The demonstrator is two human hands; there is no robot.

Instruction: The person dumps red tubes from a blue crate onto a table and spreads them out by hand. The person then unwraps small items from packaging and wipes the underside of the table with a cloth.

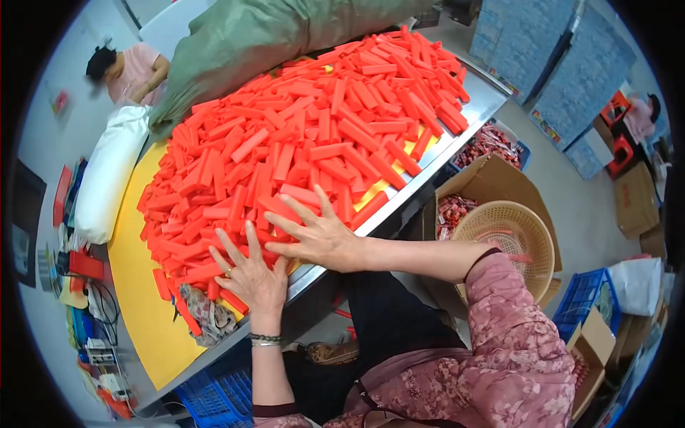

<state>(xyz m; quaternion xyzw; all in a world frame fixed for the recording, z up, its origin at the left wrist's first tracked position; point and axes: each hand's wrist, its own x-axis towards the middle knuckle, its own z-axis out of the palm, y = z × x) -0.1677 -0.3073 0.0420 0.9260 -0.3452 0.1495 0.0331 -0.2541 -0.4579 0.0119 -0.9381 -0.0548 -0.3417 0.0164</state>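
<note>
A large heap of red plastic tubes covers most of the metal-edged table. My left hand, with a ring and bracelets at the wrist, lies spread on the heap's near edge. Beside it, my right hand rests on the tubes with its fingers fanned out. Neither hand grips a tube. A crumpled grey-brown cloth sits at the table's near edge, just left of my left hand. Under the tubes a yellow sheet shows at the left.
A green sack lies behind the heap, with a white roll to its left. At right stand a tan basket, a cardboard box and a blue crate. Another person is at the far left.
</note>
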